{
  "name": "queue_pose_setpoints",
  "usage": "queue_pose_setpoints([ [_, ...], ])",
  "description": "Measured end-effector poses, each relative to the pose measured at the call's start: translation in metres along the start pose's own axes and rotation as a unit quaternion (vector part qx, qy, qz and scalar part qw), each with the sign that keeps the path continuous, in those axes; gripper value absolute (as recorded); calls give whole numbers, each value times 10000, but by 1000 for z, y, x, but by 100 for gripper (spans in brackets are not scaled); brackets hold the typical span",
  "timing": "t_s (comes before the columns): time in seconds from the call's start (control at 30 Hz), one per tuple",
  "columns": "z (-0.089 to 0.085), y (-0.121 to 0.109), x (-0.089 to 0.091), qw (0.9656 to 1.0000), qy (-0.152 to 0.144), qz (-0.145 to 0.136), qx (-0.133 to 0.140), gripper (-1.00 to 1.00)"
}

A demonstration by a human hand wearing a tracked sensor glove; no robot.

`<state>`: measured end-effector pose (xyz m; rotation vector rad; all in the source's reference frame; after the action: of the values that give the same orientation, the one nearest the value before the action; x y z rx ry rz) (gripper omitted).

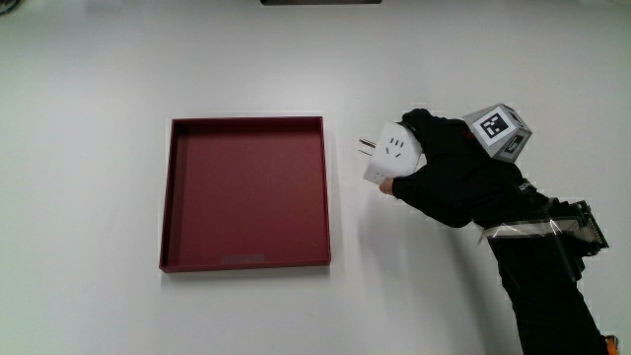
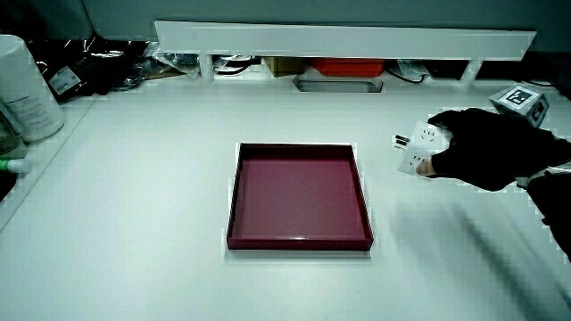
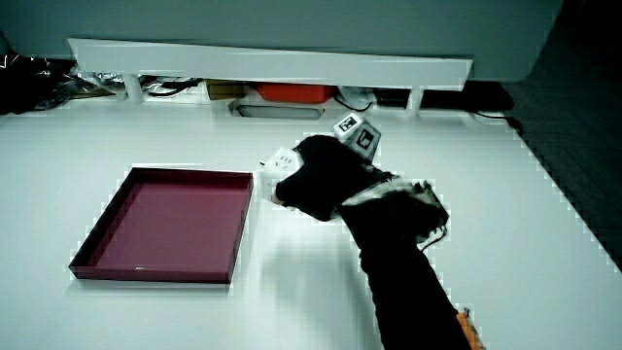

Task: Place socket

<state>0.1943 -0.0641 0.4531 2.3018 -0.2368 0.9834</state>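
Because the task is to place the socket somewhere, the white table (image 1: 89, 59) matters first: it is bare around one shallow square dark-red tray (image 1: 246, 123), which sits open and empty, the likeliest place for the thing to go. Its low walls would keep a small object from sliding off, and its wide floor leaves room to set something down flat.

Just beside the tray, and not over it, is the hand (image 1: 454, 182), its black glove carrying a patterned cube (image 1: 498, 130) on its back. The fingers are wrapped around a white socket adapter (image 1: 392, 153), thumb under and fingers over, so the piece is clamped from two sides and looks lifted clear of the table. Its face with the slots points up and its metal prongs (image 1: 364, 146) stick out toward the tray, away from the palm, which keeps them out of the grip. In both side views the socket (image 2: 419, 147) (image 3: 282, 163) sits near the tray's edge, apart from it.
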Motion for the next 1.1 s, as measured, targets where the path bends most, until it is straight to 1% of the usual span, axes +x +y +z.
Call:
queue_pose_setpoints([
  [0.03,-1,1,6,9999,29,-121,-7,0],
  [0.1,-2,5,18,9997,86,-242,11,0],
  [0.13,-4,6,20,9995,102,-308,-1,0],
  [0.23,-10,11,31,9989,-10,-461,23,0],
  [0.27,-12,13,36,9986,15,-526,-47,0],
  [0.3,-15,14,40,9985,-8,-549,-58,0],
  [0.33,-17,16,44,9979,-58,-636,-63,0],
  [0.37,-20,17,47,9977,-5,-675,-107,0],
  [0.4,-22,18,51,9975,-23,-705,-106,0],
  [0.43,-25,19,55,9949,205,-875,-465,0],
  [0.47,-26,19,56,9967,-42,-806,-112,0],
  [0.5,-27,20,58,9964,-60,-831,-150,0],
  [0.53,-29,21,59,9962,-87,-853,-122,0],
  [0.57,-31,22,63,9959,-90,-881,-187,0],
  [0.67,-35,24,68,9955,-83,-928,-185,0],
  [0.73,-36,25,73,9949,-13,-987,-210,0],
  [0.8,-36,24,72,9951,47,-971,-176,0],
  [0.83,-37,24,73,9923,332,-1053,-566,0],
  [0.87,-37,24,74,9952,87,-955,-192,0],
  [0.9,-37,23,73,9916,382,-1083,-593,0],
  [0.93,-37,24,75,9949,135,-969,-244,0],
  [1.07,-39,23,79,9943,169,-1029,-229,0],
  [1.1,-39,23,77,9944,153,-1019,-242,-4],
])
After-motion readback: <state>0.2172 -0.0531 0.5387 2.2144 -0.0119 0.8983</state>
